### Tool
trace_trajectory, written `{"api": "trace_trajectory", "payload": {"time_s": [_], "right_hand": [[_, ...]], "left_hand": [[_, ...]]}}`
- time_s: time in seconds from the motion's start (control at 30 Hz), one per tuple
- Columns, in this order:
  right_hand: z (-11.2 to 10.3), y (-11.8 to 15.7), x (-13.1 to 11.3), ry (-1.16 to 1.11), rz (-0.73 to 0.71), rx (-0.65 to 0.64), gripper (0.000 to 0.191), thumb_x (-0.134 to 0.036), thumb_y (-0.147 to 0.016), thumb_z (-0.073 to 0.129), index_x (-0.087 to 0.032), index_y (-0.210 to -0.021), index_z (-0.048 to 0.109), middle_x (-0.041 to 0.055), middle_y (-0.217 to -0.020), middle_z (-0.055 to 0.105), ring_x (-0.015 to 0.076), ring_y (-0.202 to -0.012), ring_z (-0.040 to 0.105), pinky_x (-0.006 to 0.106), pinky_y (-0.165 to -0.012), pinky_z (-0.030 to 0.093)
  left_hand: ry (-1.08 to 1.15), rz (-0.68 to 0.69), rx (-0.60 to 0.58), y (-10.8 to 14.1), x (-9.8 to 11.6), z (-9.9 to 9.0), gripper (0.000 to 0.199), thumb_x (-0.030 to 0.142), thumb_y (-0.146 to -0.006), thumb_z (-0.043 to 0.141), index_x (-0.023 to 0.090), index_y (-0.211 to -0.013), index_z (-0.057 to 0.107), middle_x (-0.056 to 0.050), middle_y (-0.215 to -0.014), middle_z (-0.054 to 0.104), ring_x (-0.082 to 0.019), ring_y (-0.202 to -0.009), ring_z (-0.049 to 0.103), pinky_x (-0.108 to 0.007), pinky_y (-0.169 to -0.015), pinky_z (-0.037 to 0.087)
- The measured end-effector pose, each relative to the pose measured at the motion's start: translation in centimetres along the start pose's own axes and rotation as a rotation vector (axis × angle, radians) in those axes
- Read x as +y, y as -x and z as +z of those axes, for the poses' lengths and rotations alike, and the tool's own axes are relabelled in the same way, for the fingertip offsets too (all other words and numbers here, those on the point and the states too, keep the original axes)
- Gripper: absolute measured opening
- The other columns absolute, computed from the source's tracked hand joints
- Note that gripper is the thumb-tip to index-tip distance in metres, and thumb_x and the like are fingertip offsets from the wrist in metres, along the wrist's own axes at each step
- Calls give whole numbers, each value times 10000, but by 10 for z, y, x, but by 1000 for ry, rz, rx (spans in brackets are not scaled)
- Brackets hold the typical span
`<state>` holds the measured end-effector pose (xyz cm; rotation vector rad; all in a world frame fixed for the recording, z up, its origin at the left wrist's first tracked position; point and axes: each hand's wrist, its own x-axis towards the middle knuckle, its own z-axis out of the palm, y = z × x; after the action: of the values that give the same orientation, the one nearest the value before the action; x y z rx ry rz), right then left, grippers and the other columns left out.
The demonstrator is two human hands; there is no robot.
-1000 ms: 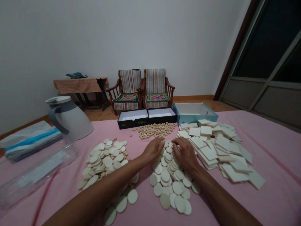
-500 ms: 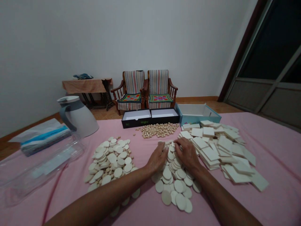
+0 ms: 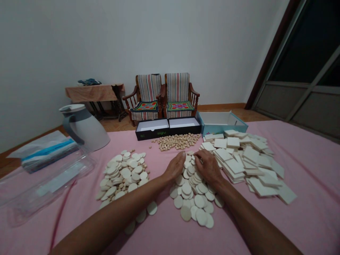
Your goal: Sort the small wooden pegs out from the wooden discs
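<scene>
Pale round discs [image 3: 186, 188] lie in a long heap on the pink cloth in front of me. Along the left edge of this heap rests my left hand [image 3: 175, 166], its fingers stretched out and pressed side by side. My right hand [image 3: 208, 166] curves over the right edge, fingers bent loosely and touching the upper discs. Neither hand grips anything that I can see. To the left is a second heap, where white discs [image 3: 126, 173] are mixed with small wooden beads [image 3: 121, 186]. My left forearm hides part of that heap.
Beyond my hands lie small wooden beads [image 3: 177, 141], before a black two-part box [image 3: 152, 134] and a light blue box [image 3: 225, 129]. Square white tiles [image 3: 251, 170] are piled on the right. A jug [image 3: 89, 129], a tissue pack [image 3: 47, 156] and a clear plastic tray [image 3: 57, 184] stand left.
The whole view has shifted slightly, so everything sits a little higher. My left hand has tilted more upright, and more of the discs between my hands shows.
</scene>
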<state>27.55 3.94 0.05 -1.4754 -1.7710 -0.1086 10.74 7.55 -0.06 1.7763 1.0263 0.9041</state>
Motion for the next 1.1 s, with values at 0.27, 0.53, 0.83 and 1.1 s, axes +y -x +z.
{"api": "trace_trajectory", "payload": {"time_s": [0.27,0.53,0.83,1.1], "right_hand": [[3,1,3,-40,-33,-42,193,-169,-851,486,-136,-871,675,105,-836,639,228,-833,578,353,-777,442],[-2,12,-37,-110,-278,-303,317,-297,-849,586,-199,-1146,639,118,-1203,636,254,-1134,543,435,-961,363],[-3,11,-33,33,-165,-297,216,-233,-862,534,-195,-1033,660,100,-1079,682,262,-1049,588,460,-947,367],[25,-9,-91,-228,-284,-508,246,-164,-892,456,-177,-1063,633,91,-1015,674,199,-964,604,336,-850,466]], "left_hand": [[-240,84,193,38,8,-89,498,548,-946,346,180,-1107,640,-99,-1151,677,-249,-1109,608,-425,-1004,451],[-753,243,269,73,-9,-163,425,445,-962,381,196,-822,696,-53,-833,718,-202,-814,656,-312,-760,492],[-819,333,170,81,-27,-176,294,312,-931,472,186,-784,693,-62,-811,709,-194,-790,627,-337,-782,472],[-776,393,160,87,-32,-179,219,272,-911,484,184,-886,683,-77,-901,707,-217,-888,619,-379,-837,478]]}}
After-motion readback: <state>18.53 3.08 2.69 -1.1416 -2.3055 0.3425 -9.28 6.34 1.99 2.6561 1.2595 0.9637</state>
